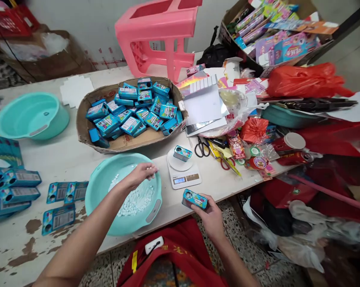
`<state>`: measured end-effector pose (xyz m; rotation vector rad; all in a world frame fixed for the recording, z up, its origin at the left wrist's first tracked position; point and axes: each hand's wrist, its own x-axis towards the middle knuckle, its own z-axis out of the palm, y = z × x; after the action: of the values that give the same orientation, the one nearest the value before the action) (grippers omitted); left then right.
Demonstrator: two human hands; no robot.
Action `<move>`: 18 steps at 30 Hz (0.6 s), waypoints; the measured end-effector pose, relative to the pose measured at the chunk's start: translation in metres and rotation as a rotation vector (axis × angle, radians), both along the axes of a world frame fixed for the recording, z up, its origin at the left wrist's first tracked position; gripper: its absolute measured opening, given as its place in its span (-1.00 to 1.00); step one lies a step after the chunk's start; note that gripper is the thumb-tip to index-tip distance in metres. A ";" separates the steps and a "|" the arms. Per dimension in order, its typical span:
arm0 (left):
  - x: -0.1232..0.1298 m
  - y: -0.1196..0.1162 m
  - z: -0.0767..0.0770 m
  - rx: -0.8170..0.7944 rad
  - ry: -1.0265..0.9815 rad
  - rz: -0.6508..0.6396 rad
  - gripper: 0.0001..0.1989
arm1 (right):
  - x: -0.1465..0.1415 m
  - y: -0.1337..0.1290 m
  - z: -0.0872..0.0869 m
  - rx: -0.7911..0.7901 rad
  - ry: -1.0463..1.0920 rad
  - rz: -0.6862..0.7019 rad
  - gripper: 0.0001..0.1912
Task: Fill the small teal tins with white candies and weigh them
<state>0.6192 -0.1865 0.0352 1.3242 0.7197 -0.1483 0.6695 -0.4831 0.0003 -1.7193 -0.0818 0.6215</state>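
Observation:
My left hand [143, 173] is over the turquoise basin [95, 191], fingers pinched together on a few small white candies. More loose white candies [135, 202] lie in the bottom of that basin. Near the table's front edge my right hand [210, 215] grips a small blue candy box [194, 199], tilted with a round opening at its left end. A similar blue box [182, 153] rests on the white kitchen scale [185, 180], whose display is lit but hard to read.
Behind the basin stands a cardboard tray [123, 148] heaped with blue boxes. Several more boxes [21, 178] lie at left, below a second turquoise basin [33, 107]. Scissors [202, 147], cups, bags and papers crowd the right. A pink stool [159, 30] stands behind.

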 end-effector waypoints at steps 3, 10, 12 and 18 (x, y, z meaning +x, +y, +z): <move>0.062 -0.003 0.010 0.224 -0.083 -0.165 -0.89 | 0.012 -0.001 -0.005 0.003 0.007 -0.028 -0.57; 0.150 -0.011 0.002 0.999 0.004 -0.596 -0.87 | 0.034 -0.010 -0.017 0.013 0.064 -0.077 -0.55; 0.157 -0.011 -0.001 1.093 0.031 -0.675 -0.83 | 0.038 -0.016 -0.023 0.014 0.070 -0.085 -0.54; 0.156 -0.007 -0.006 1.183 -0.018 -0.714 -0.75 | 0.044 -0.023 -0.033 -0.009 0.074 -0.100 -0.53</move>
<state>0.7750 -0.1938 0.0295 2.6858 0.2343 -0.2995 0.7137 -0.5065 -0.0324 -1.6966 0.0593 0.6113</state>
